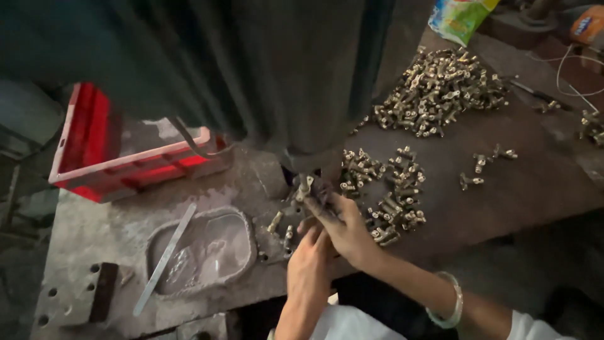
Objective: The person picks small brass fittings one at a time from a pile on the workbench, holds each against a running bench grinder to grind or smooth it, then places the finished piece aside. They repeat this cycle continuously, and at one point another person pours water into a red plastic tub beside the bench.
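My right hand (348, 228) reaches in under the dark machine body (277, 75), its fingers pinched on a small brass fitting (304, 187) held at the machine's base. My left hand (310, 261) lies just below and against the right hand, its fingers curled near a few loose brass fittings (281, 228) on the grey machine bed; whether it holds one is hidden. A pale bangle (450, 302) circles my right wrist.
A small heap of brass fittings (390, 189) lies right of my hands, a larger heap (440, 91) farther back. A red plastic crate (119, 157) stands at left. A shallow grey tray (207, 249) and flat metal strip (165, 258) lie on the bed.
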